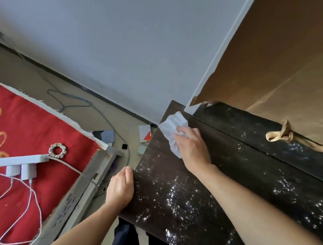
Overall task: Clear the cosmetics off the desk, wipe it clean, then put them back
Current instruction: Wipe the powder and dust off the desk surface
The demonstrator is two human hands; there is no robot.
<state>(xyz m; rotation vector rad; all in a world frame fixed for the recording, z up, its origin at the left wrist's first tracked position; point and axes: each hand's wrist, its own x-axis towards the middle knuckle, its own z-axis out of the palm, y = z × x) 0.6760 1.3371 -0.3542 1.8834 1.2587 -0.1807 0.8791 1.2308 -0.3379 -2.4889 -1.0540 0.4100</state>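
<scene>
The head view showed the desk [230, 184] bare of cosmetics — none were visible anywhere in the frame — so the clearing step looked done, and the wiping was the step in hand. It seemed far from finished: white specks and faint ring marks were scattered over much of the dark top, thickest toward the near edge and out to the right, while the patch around the far left corner looked cleaner. Putting the cosmetics back was, by this judgement, entirely left to do.

The right hand [192, 145] was pressed palm-down on a crumpled white wipe [173, 130] near that far left corner. The wipe lay partly under the fingers [186, 130], which were held together and flat on it, with most of the wipe bunched out past the fingertips toward the desk's left edge. The left hand [120, 187] gripped the desk's left edge — thumb on top at the rim, the other fingers curled and hidden beneath — apparently steadying it, well apart from the wipe.
</scene>
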